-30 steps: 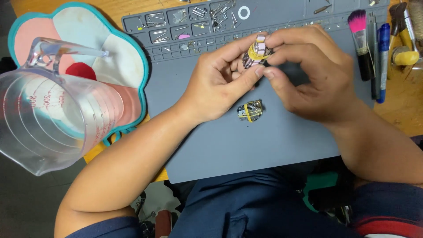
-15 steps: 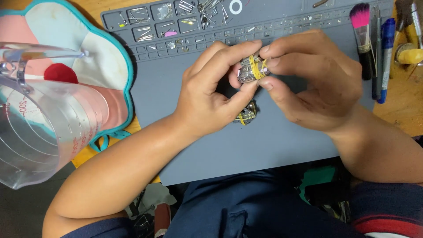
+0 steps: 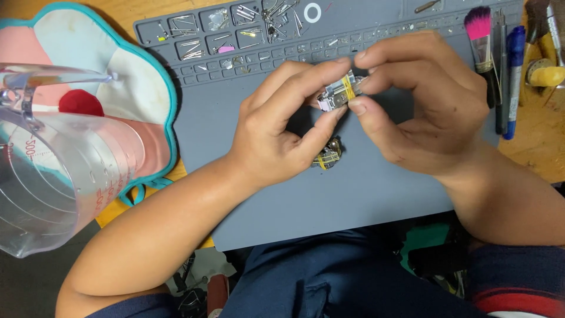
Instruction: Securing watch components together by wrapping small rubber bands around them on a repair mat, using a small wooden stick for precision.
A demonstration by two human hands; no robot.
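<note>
Both hands meet above the centre of the grey silicone work mat (image 3: 376, 194), which lies on the wooden tabletop (image 3: 538, 147). The left hand (image 3: 282, 126) and the right hand (image 3: 426, 103) pinch between thumbs and fingertips a small silver metal assembly bound with a yellow band (image 3: 340, 93), held clear of the mat just above centre frame. A second small metal assembly with yellow banding (image 3: 328, 158) lies on the mat directly below, partly hidden under the left hand. Judgement: the step in hand appears to be fine fitting or adjustment of the held piece, both grips being closed and tight; exactly which part is being worked cannot be told at this size. The next move would call for a steady two-handed hold and precise fingertip control, since the piece is small. The mat's moulded compartments (image 3: 235, 29), upper centre, hold loose pins and screws. A pink-tipped brush (image 3: 482, 41) and a blue pen (image 3: 514, 76) lie at upper right; a clear plastic measuring jug (image 3: 53, 171) stands at left over a flower-shaped pink and teal pad (image 3: 138, 88).
</note>
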